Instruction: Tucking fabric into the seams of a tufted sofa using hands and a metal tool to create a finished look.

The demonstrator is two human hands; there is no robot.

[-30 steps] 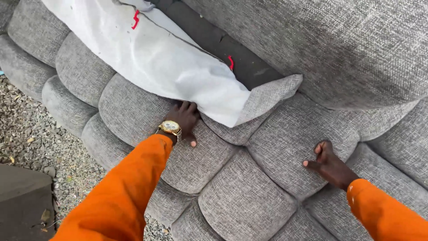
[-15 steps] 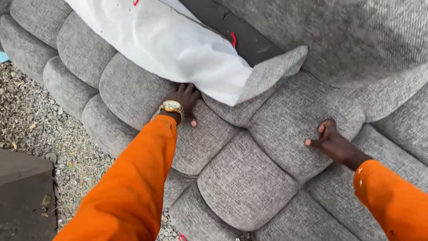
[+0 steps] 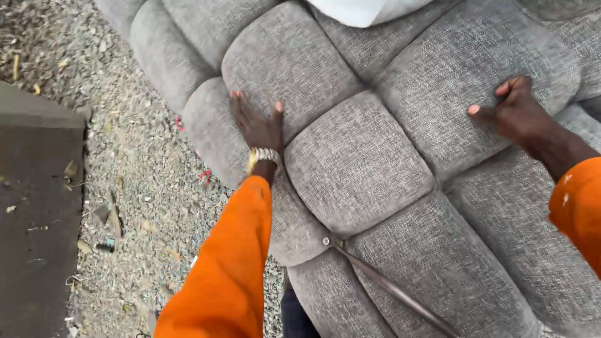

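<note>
Grey woven-fabric tufted cushion [image 3: 357, 169], quilted into square pads, fills most of the view and runs off the top, right and bottom edges. It lies over loose grey gravel ground [image 3: 125, 175], which shows along the cushion's left edge.

Left hand [image 3: 258, 125]: flat on the cushion near its left edge, palm down, fingers [image 3: 241, 106] straight and together pointing up the fabric, thumb splayed right into the seam beside the centre pad. Released, gripping nothing, just pressed on the surface. Gold metal wristwatch [image 3: 263, 155] on the wrist, orange long sleeve [image 3: 228, 263] below it.

Right hand [image 3: 516, 112]: on the upper-right pad, well apart from the left, with the centre pad between them. Fingers [image 3: 510, 87] loosely curled, tips touching the fabric, thumb out to the left. Not closed round anything; cannot tell how hard it presses. Orange cuff at the right edge of the view.

So the cushion is under both hands, fabric touching the palm on the left and the fingertips on the right.

White cloth sheet [image 3: 363, 9]: lies over the cushion's top edge, only a corner visible. Dark thin strap [image 3: 388, 288] runs diagonally from a small button at the seam junction towards the cushion's bottom edge. Dark flat slab [image 3: 37, 219] on the gravel, far left.
</note>
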